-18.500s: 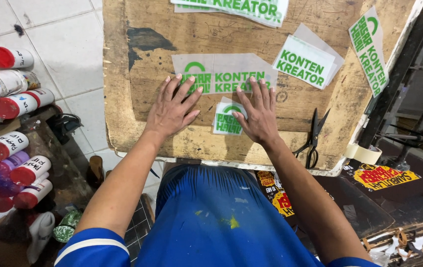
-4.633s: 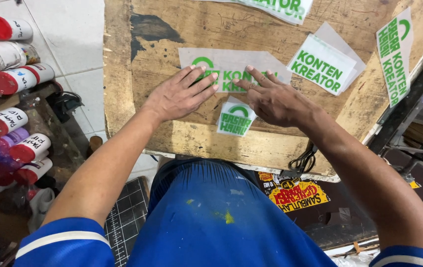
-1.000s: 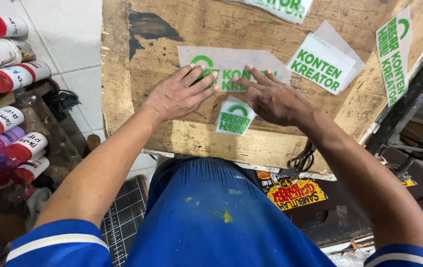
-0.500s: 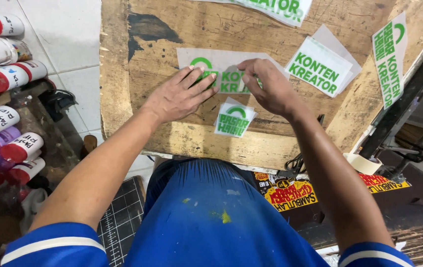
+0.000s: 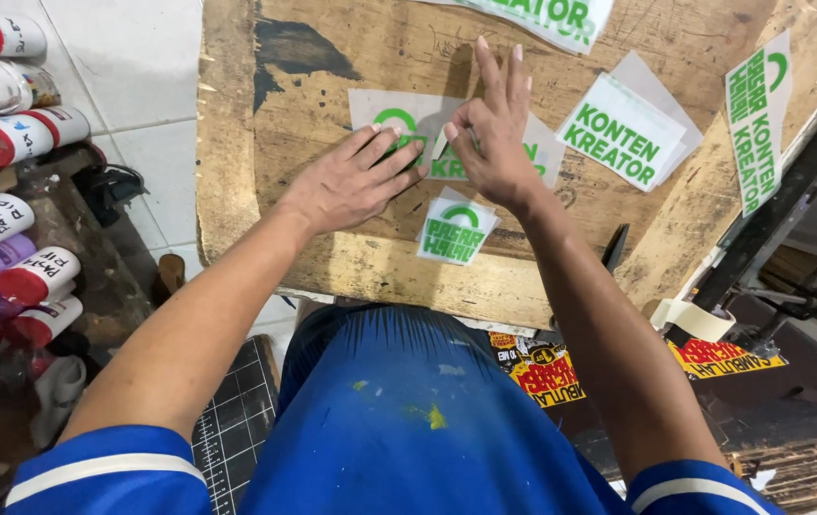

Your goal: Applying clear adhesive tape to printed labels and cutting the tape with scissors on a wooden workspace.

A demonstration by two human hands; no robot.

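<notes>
Sticker sheet (image 5: 380, 110): left hand (image 5: 351, 181) flat, right hand (image 5: 489, 143) pinching.

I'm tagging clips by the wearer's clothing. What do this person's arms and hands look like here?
Both hands, the left hand and the right hand, are bare: no gloves, rings or watch visible. The forearms are bare too. Short blue sleeves with a white stripe near the hem cover the upper arms.
</notes>
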